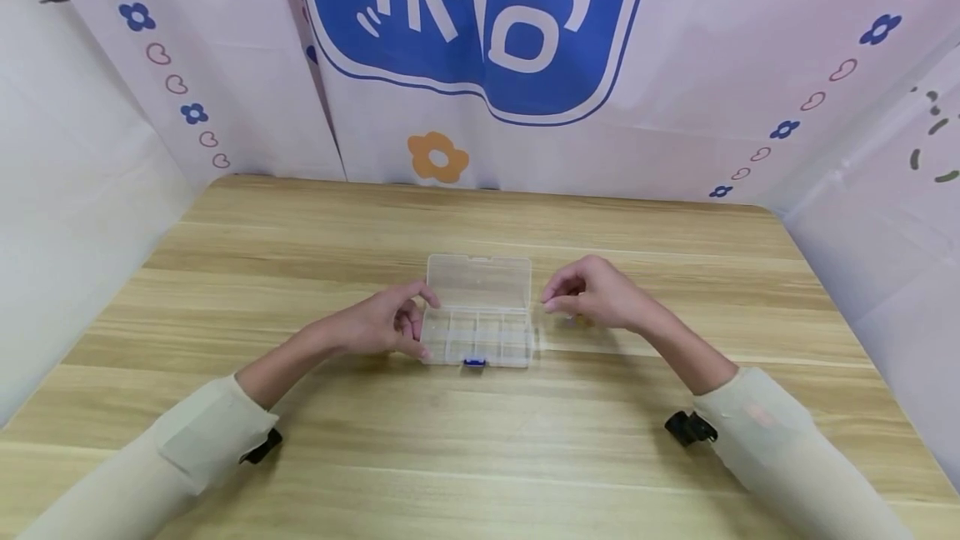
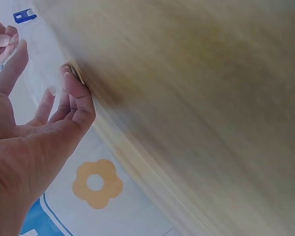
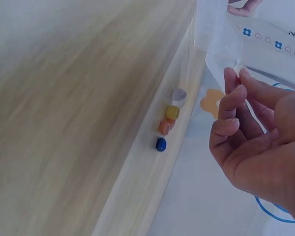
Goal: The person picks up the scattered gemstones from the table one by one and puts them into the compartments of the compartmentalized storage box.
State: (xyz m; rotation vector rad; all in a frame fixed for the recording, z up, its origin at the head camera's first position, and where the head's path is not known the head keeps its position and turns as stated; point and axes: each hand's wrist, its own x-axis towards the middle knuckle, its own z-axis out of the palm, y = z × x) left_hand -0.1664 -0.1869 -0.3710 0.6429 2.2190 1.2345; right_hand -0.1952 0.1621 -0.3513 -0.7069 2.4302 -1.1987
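A clear plastic compartment box [image 1: 489, 338] with a blue latch [image 1: 474, 362] sits on the table, its lid [image 1: 478, 282] raised at the back. My left hand [image 1: 386, 322] holds the box by its left side, thumb at the front corner and index finger near the hinge. To the right of the box, my right hand [image 1: 600, 294] pinches a small whitish piece [image 3: 238, 70] between thumb and index fingertip, mostly hidden by the fingers. Under that hand lie small polished stones: a pale clear one [image 3: 178, 95], a yellow one [image 3: 172, 112], orange [image 3: 165, 126] and dark blue [image 3: 161, 144].
The wooden table [image 1: 480, 457] reaches back to a printed cloth wall [image 1: 637, 157] with a blue sign and an orange flower. White cloth also hangs at both sides. Each sleeve carries a black strap-like piece [image 1: 690, 427] near the wrist.
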